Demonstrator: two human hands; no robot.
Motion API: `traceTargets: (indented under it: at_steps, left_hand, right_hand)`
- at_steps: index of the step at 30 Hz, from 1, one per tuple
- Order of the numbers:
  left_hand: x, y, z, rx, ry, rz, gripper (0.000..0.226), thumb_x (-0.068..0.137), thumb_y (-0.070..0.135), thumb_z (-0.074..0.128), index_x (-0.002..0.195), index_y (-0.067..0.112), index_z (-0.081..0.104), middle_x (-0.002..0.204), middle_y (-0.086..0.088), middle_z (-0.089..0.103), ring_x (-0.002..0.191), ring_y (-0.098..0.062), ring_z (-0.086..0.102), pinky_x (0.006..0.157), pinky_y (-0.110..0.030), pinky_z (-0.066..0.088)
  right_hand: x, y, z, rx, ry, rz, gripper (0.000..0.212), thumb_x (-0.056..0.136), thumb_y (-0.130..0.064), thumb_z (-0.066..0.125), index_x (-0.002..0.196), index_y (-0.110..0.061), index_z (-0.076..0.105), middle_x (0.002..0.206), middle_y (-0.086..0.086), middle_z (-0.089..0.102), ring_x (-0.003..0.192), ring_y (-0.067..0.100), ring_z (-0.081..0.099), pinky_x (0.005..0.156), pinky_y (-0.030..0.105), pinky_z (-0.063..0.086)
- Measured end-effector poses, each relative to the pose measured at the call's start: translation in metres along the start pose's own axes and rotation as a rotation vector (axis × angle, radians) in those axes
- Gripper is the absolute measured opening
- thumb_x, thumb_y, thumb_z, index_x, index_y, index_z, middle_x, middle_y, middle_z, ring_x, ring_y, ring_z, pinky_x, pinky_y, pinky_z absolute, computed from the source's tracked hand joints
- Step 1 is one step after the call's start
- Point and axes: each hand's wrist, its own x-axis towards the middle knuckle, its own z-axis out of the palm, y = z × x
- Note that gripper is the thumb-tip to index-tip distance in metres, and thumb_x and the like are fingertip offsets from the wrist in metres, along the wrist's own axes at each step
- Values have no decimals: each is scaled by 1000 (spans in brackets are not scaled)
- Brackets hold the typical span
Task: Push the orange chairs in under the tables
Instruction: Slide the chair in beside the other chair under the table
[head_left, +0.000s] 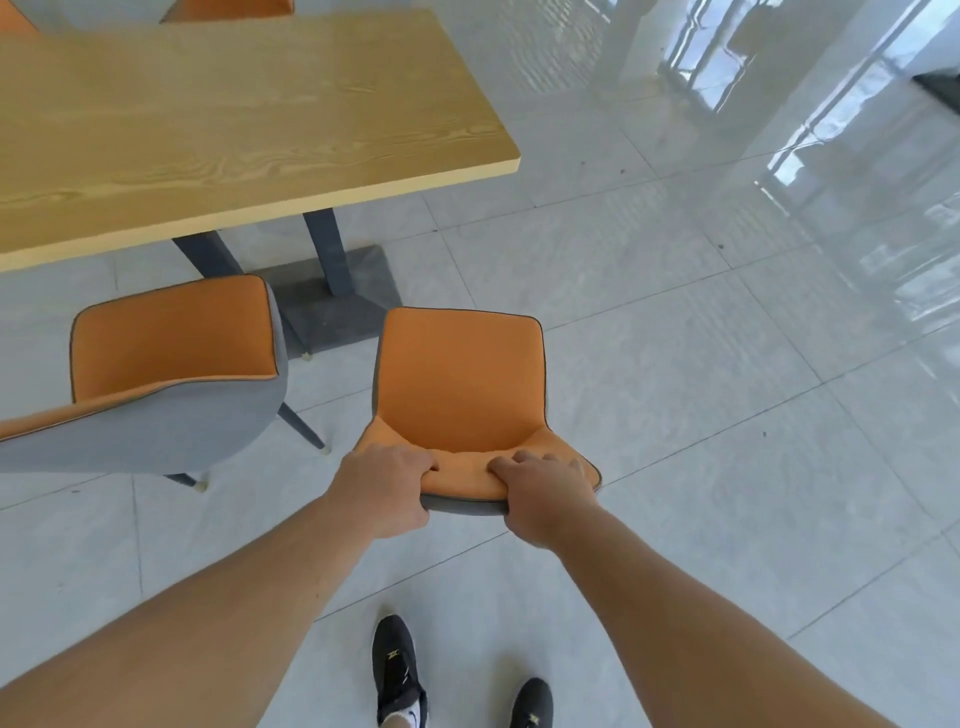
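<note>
You are gripping the top of the backrest of the orange chair with both hands, your left hand and your right hand sitting near each other along the rim, each one clamped on it with fingers curled over onto the orange side. The chair is standing out on the tiled floor, well clear of the bench, facing its near right corner rather than squarely facing its near edge. The dark base plate and its two posts are lying just ahead of the seat's front left.

Here is what I judge could be going wrong as you are pushing. Driving straight ahead from this angle, the seat is likely heading past the bench's right end, or the front legs are catching on the base plate, so you are needing to swing it left first. The second orange chair is standing just beside it on the left, also not tucked in; swinging too far risks the two shells bumping. The floor is looking glossy, so the legs may be skidding sideways under an uneven push. Your shoes are close behind the chair, so a sudden stop could be jarring your wrists.
</note>
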Motion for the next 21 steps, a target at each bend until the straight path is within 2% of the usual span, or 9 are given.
traceTargets:
  at_steps: [4,6,8,12,16,21]
  left_hand:
    - [-1,4,3,-55,-3,-99,46,83,38,62,128,39,57,108,11,64,95,-19,57,89,-39,46]
    - [-1,9,3,-110,-24,-151,50,81,36,63,130,40,56,104,10,63,91,-19,55,82,-36,44]
    - [-2,13,2,-198,-26,-212,50,80,33,65,129,39,57,102,9,63,92,-19,57,76,-35,50]
    - [7,28,6,-270,61,-279,38,79,29,65,117,35,61,92,11,58,87,-17,57,67,-34,50]
    - [22,28,-5,-283,74,-306,41,83,29,64,122,36,59,97,11,57,92,-19,56,73,-38,53]
    - [46,3,-25,-251,90,-332,44,86,29,65,129,37,56,108,10,55,100,-20,55,81,-43,55]
  right_hand:
    - [4,6,-4,-37,-12,-65,40,93,-19,53,131,-32,53,120,1,58,110,35,55,99,60,43]
    - [6,13,-6,-40,-5,-95,39,92,-17,53,127,-31,55,116,1,58,108,36,56,97,59,44]
    - [12,19,-10,-53,9,-129,37,90,-15,51,123,-31,56,111,0,57,105,35,57,97,59,43]
    - [29,39,-23,-96,37,-176,36,90,-17,51,121,-33,58,105,-1,55,102,34,59,92,57,43]
    - [53,45,-41,-155,56,-215,40,92,-20,52,128,-36,57,106,-2,56,100,33,60,84,50,42]
    - [86,33,-65,-155,52,-268,39,95,-22,52,131,-35,57,104,-2,56,97,32,58,91,54,48]
